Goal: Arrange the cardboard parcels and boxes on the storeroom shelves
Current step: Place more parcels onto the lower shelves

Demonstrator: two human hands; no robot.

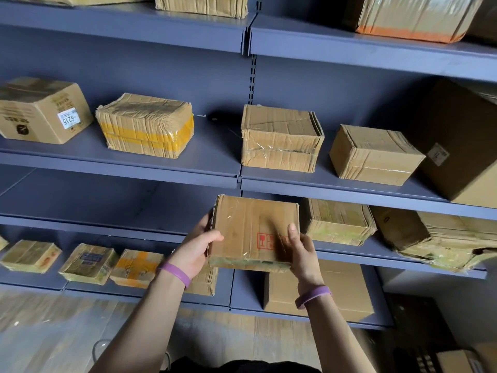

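box (252,230) looks light but soft and tape-slick (red fragile marks), left hand (200,244) and right hand (300,250) clamped on opposite side edges, best grip there.

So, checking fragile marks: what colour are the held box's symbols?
Red symbols on the box, head view.

white sticker reading 6215 on far-left box (40,110), red handling symbols on held parcel (252,232)

a storeroom: grey metal shelves (121,168) lined with taped cardboard parcels (146,125).
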